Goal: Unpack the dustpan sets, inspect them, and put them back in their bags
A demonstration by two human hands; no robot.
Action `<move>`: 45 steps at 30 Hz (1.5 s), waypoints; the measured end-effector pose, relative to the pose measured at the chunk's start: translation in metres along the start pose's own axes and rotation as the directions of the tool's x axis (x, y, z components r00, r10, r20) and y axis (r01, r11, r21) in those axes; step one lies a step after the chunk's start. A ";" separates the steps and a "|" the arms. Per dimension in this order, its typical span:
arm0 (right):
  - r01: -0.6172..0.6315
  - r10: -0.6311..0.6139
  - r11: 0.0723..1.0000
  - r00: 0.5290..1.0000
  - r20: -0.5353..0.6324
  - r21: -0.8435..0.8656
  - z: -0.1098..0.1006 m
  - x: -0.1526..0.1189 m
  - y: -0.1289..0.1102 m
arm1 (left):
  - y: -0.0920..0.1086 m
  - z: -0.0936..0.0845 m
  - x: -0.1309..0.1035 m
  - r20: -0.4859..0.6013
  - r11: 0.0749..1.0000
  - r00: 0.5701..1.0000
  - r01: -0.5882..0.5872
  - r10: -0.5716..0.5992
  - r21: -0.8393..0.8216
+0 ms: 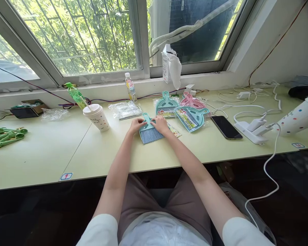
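Observation:
A small teal hand brush (150, 133) with grey-blue bristles lies on the table in front of me, its handle pointing away. My left hand (137, 125) grips its left side, fingers bent at the edge. On the other side my right hand (160, 124) holds it, fingers over the upper right part. Whether a dustpan sits under the brush I cannot tell. A printed card (174, 130) lies partly behind my right wrist. Just beyond are a packaged teal brush set (166, 104), another teal set (191, 118) and a pink set (191, 99).
Left of my hands stand a paper cup (97, 118) with a straw and a green packet (75, 95). A drink bottle (130, 87) stands near the window. To the right lie a phone (226, 127) and a power strip (251, 132) with loose white cables.

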State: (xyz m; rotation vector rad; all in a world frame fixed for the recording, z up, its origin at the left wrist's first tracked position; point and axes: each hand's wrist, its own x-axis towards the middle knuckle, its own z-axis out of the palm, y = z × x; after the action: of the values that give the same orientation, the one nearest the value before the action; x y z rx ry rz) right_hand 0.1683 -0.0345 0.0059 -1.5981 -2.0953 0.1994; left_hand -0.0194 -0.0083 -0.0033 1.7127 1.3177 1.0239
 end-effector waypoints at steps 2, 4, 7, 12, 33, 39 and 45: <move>0.017 -0.018 1.000 0.998 -0.067 -0.015 -0.002 -0.001 -0.002 | -0.002 0.000 0.001 -0.071 0.999 0.997 -0.013 0.015 0.029; 0.014 -0.017 1.000 0.991 -0.130 -0.018 -0.005 -0.002 -0.003 | -0.004 -0.002 0.002 -0.137 0.999 0.990 -0.015 0.021 0.044; -0.061 0.062 0.997 0.998 -0.016 0.042 -0.010 0.000 0.001 | -0.004 -0.004 0.002 -0.173 1.000 0.984 -0.031 0.031 0.001; -0.116 0.077 0.928 0.990 0.121 0.354 -0.014 0.009 0.016 | 0.006 -0.005 -0.003 -0.128 0.979 0.991 -0.065 0.040 -0.193; -0.347 0.304 0.459 0.926 0.222 0.818 0.006 0.016 0.031 | 0.025 -0.002 -0.019 0.190 0.899 0.958 0.270 -0.215 -0.345; -0.383 0.357 0.442 0.905 0.233 0.811 0.007 0.018 0.028 | 0.021 -0.003 -0.017 0.185 0.902 0.969 0.223 -0.164 -0.370; -0.364 0.350 0.459 0.912 0.212 0.810 0.002 0.012 0.020 | 0.025 -0.004 -0.019 0.183 0.895 0.963 0.254 -0.198 -0.367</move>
State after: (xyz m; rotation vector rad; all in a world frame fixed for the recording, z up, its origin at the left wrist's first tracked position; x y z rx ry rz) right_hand 0.1826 -0.0164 -0.0003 -1.3315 -1.2271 1.1874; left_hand -0.0165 -0.0313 0.0180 1.2745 1.1044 0.9351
